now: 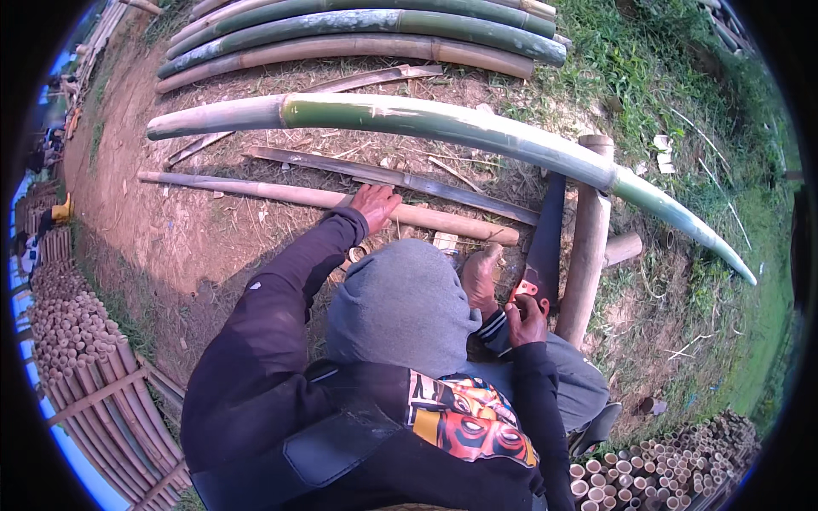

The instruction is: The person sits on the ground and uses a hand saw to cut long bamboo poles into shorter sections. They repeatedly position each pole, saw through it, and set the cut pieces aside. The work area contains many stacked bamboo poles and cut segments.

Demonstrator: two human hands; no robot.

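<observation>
My left hand (375,207) lies across a thin tan bamboo pole (460,225) on the ground, its fingers bent over the top. In my right hand (527,322) is the red grip of a handsaw (546,243). The saw's wide dark blade points away from me, beside an upright bamboo post (588,255) and a little right of the pole's end. A bare foot (481,277) rests close to that end. Just beyond the pole lies a dark split bamboo strip (409,182). My right fingertips are partly hidden by the grip.
A long green bamboo (443,117) runs across the top of the post. Thick bamboo poles (358,51) lie in a row at the far side. Cut bamboo is stacked at left (77,328) and near right (639,473). Grass (673,281) grows to the right.
</observation>
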